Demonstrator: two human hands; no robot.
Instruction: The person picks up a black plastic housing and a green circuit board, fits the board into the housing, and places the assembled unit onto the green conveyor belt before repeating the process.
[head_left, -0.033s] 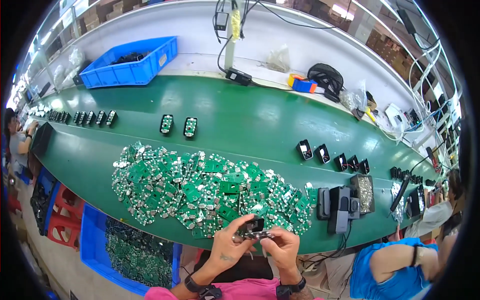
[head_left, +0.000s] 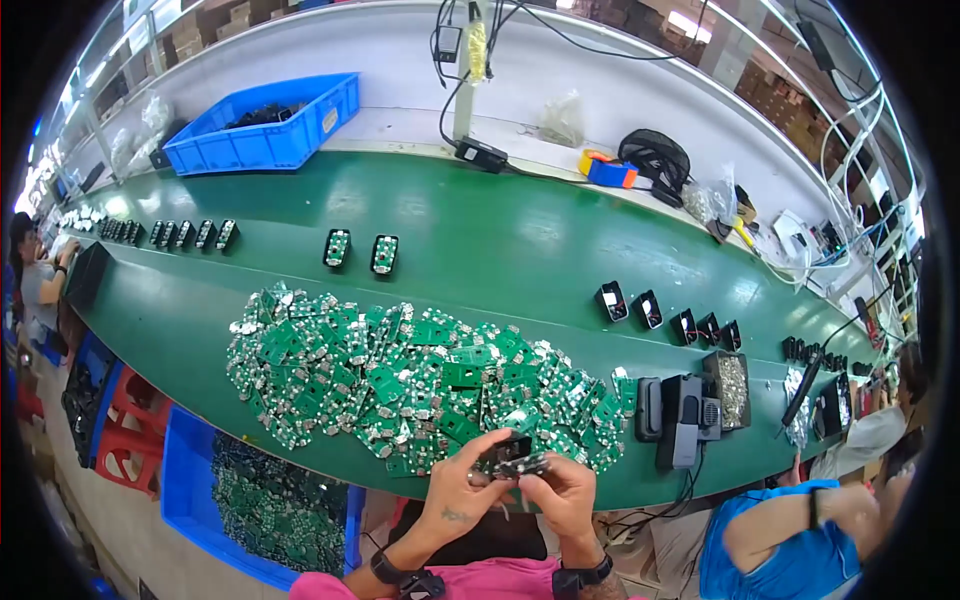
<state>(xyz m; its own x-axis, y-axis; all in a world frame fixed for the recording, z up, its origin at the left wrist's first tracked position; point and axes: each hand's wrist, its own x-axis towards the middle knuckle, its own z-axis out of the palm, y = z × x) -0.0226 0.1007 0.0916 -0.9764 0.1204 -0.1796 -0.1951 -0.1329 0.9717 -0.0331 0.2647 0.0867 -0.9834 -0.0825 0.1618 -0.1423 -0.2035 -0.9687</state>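
Green desk under white shelving, edges bowed by the lens; clock positions read from the hands. Small black case at the centre, above the desk's near edge, a dark flat piece just beneath it, board or lid unclear. Left hand pinches the case between thumb and curled forefinger, fingers toward 1 o'clock. Right hand angled toward 11, thumb and fingers pinching the flat piece; the hands nearly meet. Forearms rise from 6, wrists bent inward, dark bands on both. Heap of green circuit boards from 10 to 1 o'clock. Two board-filled cases at 11, beyond the heap; open black cases in a row between 1 and 2. Dark boxy devices between 2 and 3. Blue bin of boards near 9, below desk level. Co-worker in blue between 3 and 4.
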